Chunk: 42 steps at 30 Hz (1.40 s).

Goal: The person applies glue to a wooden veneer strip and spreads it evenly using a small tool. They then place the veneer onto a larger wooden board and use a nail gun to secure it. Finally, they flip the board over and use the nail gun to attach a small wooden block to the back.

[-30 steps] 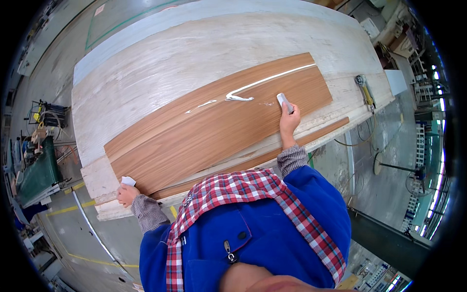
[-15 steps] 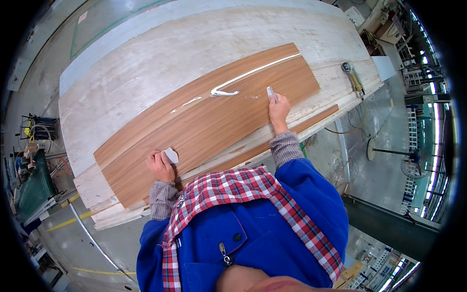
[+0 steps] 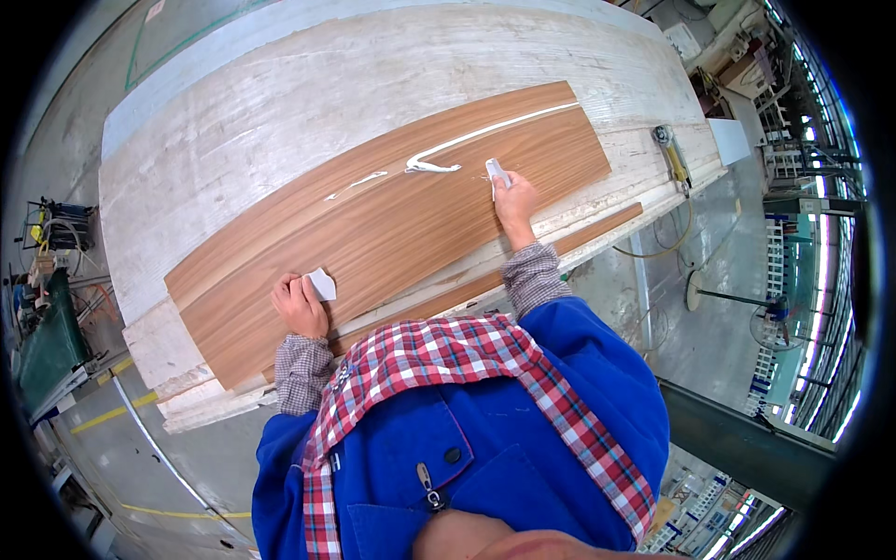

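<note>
A long wood-grain board (image 3: 392, 229) lies at a slant in front of me, with a streak of white paste (image 3: 434, 168) ending in a hook and a thinner paste smear (image 3: 359, 185) to its left. Closed around a small pale flat scraper (image 3: 497, 172), my right hand (image 3: 516, 203) is over the board's right half, its blade close to faint white marks. My left hand (image 3: 300, 305), at the near left part of the board, pinches a pale flat piece like a spreader (image 3: 323, 284). Whether either blade touches the wood, I cannot tell.
Beneath the board is a broad, pale, worn worktable (image 3: 233, 168). A narrow wood strip (image 3: 597, 229) runs along its near edge. At the right edge rests a yellow-handled power tool (image 3: 672, 154) with a trailing cord or hose. A fan (image 3: 775, 308) stands on the floor beyond.
My right hand has moved left along the board with its scraper, toward the hooked paste. The left hand keeps its place on the board. The whole view has shifted slightly.
</note>
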Each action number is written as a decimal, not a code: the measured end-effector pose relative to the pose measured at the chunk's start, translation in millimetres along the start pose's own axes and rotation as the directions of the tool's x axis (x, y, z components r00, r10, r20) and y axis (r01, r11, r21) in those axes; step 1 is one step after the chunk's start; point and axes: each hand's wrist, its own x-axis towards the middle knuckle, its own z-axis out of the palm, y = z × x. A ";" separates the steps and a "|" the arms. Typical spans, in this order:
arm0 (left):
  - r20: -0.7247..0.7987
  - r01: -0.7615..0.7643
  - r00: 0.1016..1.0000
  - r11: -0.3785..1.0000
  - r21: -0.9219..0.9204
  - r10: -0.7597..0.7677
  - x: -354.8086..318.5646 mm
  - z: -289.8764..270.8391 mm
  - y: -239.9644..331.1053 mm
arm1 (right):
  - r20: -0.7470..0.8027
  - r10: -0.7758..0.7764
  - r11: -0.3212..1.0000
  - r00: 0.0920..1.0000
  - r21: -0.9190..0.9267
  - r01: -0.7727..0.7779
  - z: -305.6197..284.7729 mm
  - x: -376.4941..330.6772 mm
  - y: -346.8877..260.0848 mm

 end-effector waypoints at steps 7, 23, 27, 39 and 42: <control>0.012 0.005 1.000 1.000 0.014 -0.005 0.6 -1.4 -1.9 | 0.047 0.056 0.986 0.997 0.155 -0.062 11.5 -7.2 -24.1; 0.002 0.001 1.000 1.000 0.013 -0.001 2.6 -1.5 1.9 | -0.107 0.040 0.999 0.993 0.035 -0.037 2.0 13.3 2.4; 0.012 0.010 1.000 1.000 0.013 -0.010 3.0 -2.3 0.5 | -0.072 -0.027 0.999 0.997 0.038 0.030 20.8 4.7 -10.7; 0.000 0.005 1.000 1.000 -0.004 -0.005 3.6 -2.7 -3.2 | -0.001 -0.158 0.978 0.987 0.138 0.157 59.1 -17.5 -77.5; 0.003 0.005 1.000 1.000 -0.001 -0.005 3.4 -4.6 -3.1 | 0.023 -0.152 0.978 0.988 0.148 0.147 58.9 -22.8 -95.0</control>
